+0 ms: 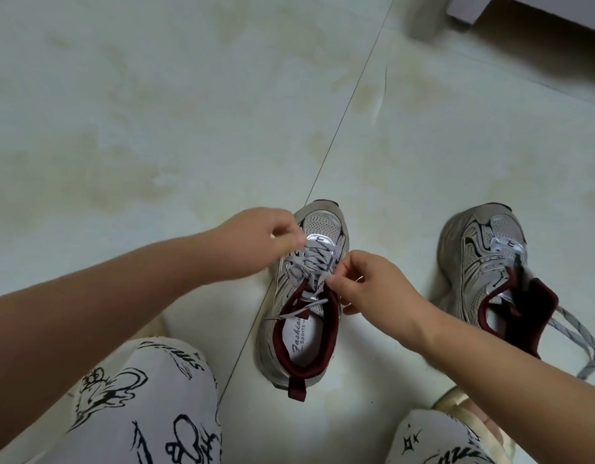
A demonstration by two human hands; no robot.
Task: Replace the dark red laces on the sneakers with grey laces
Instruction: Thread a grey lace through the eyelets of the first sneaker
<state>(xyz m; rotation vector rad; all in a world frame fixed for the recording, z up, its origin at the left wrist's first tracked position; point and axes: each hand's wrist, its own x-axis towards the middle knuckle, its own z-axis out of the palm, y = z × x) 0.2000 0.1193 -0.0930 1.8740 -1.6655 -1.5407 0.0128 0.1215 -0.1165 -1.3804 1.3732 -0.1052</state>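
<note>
- Left hand (256,241) curls its fingers round the grey patterned flat lace (314,262), pinching it at the left eyelets.
- Silver mesh sneaker with dark red lining (303,296) stands on the pale tiled floor (155,128), laced grey.
- Right hand (369,283) pinches that lace's right side.
- Second matching sneaker (487,262) stands right, its grey lace trailing loose.

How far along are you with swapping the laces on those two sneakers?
No dark red laces show on either shoe. The near sneaker already has its grey lace crossed through the eyelets; the left hand and right hand each pinch it near the top, seemingly finishing. The far sneaker has a grey lace whose loose ends trail on the floor, so it needs tidying or tying.
</note>
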